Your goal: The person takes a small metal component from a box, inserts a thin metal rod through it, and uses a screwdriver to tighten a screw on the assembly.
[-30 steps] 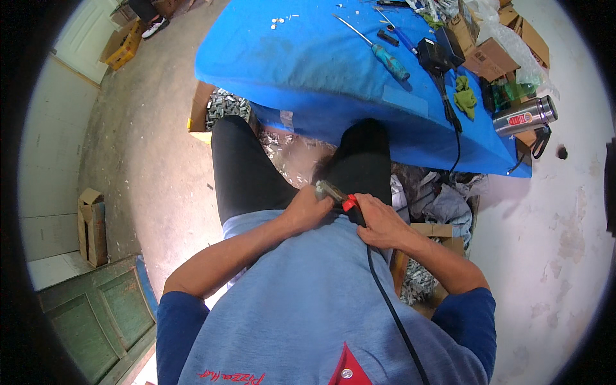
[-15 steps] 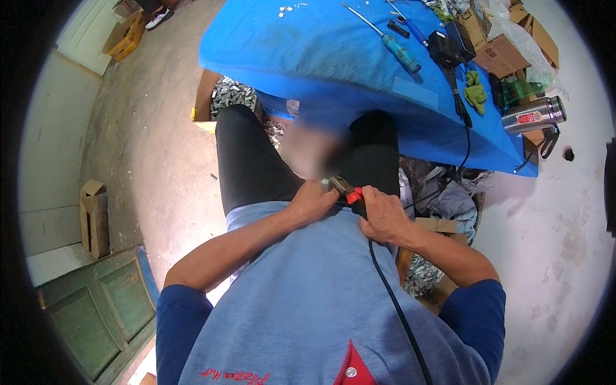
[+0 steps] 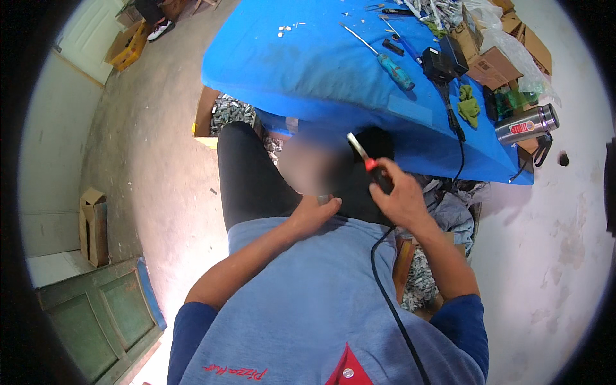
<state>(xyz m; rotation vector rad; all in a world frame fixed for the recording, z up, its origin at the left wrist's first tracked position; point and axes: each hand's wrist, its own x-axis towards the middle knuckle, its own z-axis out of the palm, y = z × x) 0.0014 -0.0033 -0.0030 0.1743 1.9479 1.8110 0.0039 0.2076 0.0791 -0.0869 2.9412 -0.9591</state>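
Observation:
My right hand (image 3: 404,200) is raised over my right thigh, closed around a corded hand tool (image 3: 370,164). The tool has a black handle, a red collar and a narrow silver metal tip pointing up and left. A black cord (image 3: 385,282) trails from it down over my shirt. Near my lap my left hand (image 3: 311,215) is closed, with a small grey cylinder (image 3: 323,200) between thumb and fingers. The tool's tip is apart from that cylinder. A blurred patch between my knees hides what lies there.
Ahead stands a blue-covered table (image 3: 289,64) holding a screwdriver (image 3: 394,72), a black power adapter (image 3: 437,64), a green cloth (image 3: 468,106) and a steel flask (image 3: 523,125). A cardboard box (image 3: 205,112) of small metal cylinders sits by my left knee. Another box (image 3: 402,266) of silvery pieces is at my right.
My right hand has lifted the tool up and away from the left hand, so its metal end no longer meets the small cylinder. My left hand stays low, near my lap.

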